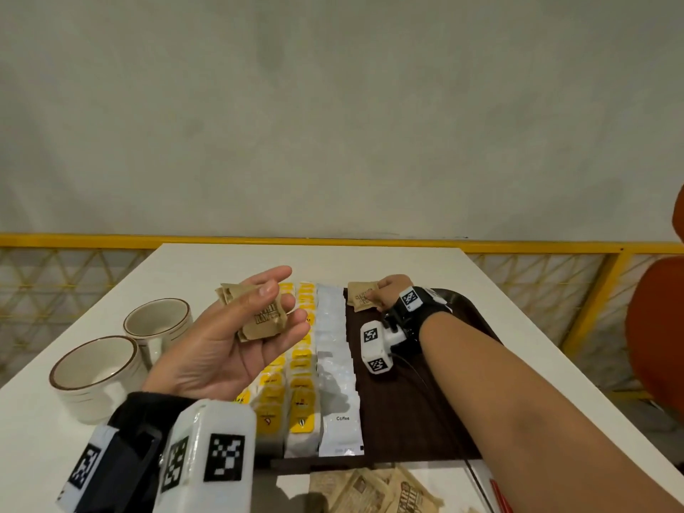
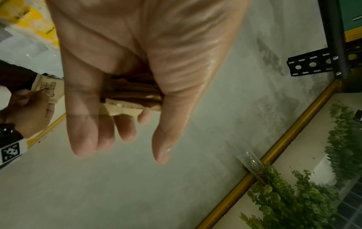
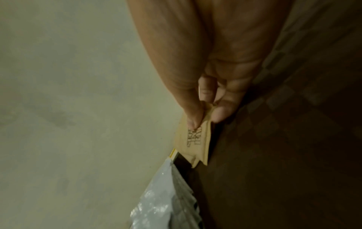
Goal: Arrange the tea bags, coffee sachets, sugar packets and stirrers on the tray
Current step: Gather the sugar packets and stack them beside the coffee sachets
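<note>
Sugar packet (image 1: 364, 297) pinched in right hand (image 1: 391, 292) over tray (image 1: 414, 409) — left hand (image 1: 237, 335) cupping more packets (image 1: 264, 320), mugs (image 1: 126, 349) beside.

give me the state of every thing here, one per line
left hand: palm up, holds a stack of brown packets
right hand: pinches one brown packet at the tray's far end
tray: partly filled
coffee sachets: laid in an overlapping row
yellow tea bags: laid in rows
two cups: upright, apparently empty

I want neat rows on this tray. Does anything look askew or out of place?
Rows look tidy. Only the brown sugar packet the right hand is placing at the tray's far end sits slightly tilted.
</note>
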A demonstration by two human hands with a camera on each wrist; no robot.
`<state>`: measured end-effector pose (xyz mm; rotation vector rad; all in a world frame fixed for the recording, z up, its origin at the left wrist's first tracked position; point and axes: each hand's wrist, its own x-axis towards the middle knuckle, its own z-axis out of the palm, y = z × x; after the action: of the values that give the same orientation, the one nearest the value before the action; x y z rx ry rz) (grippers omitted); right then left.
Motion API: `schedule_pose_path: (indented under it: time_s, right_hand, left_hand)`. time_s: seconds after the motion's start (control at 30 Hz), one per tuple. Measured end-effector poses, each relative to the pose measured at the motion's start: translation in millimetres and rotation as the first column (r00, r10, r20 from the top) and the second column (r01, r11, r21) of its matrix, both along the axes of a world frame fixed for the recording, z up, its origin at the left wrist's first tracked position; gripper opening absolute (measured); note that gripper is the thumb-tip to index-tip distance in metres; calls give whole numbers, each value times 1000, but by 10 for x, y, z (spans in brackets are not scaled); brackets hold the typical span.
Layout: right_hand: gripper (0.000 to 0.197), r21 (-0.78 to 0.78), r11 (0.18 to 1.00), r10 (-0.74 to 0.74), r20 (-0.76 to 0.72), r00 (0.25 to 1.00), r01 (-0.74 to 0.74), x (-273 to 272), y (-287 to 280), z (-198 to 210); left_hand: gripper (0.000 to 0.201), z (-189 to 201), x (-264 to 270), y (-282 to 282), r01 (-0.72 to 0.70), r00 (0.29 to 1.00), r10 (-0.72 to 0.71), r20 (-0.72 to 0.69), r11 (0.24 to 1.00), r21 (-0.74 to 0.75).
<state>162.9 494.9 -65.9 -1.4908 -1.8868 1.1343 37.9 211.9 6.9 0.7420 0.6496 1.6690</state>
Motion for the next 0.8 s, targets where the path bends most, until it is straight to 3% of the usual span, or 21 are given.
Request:
schedule_pose_path:
  time_s: [0.17, 0.37, 0.5, 0.7, 0.8]
  right_hand:
    - [49, 36, 993, 101, 167, 981, -108, -18, 19, 73]
    - [20, -16, 995, 102, 153, 983, -100, 43, 99, 71]
    - [29, -17, 995, 104, 194, 975, -103, 38, 117, 68]
    - [18, -101, 989, 121, 85, 989, -112, 120, 99, 97]
    - [17, -76, 991, 121, 149, 981, -111, 54, 100, 51]
  left_hand:
    - [93, -14, 16, 19, -1, 1000, 1, 8, 1000, -22]
    - [90, -28, 7, 19, -13, 1000, 13, 14, 999, -33]
    - [91, -33, 24, 24, -20, 1000, 20, 14, 999, -36]
    - [91, -19, 43, 22, -28, 1000, 28, 6, 999, -42]
    - [92, -20, 51, 26, -37, 999, 37, 4, 998, -47]
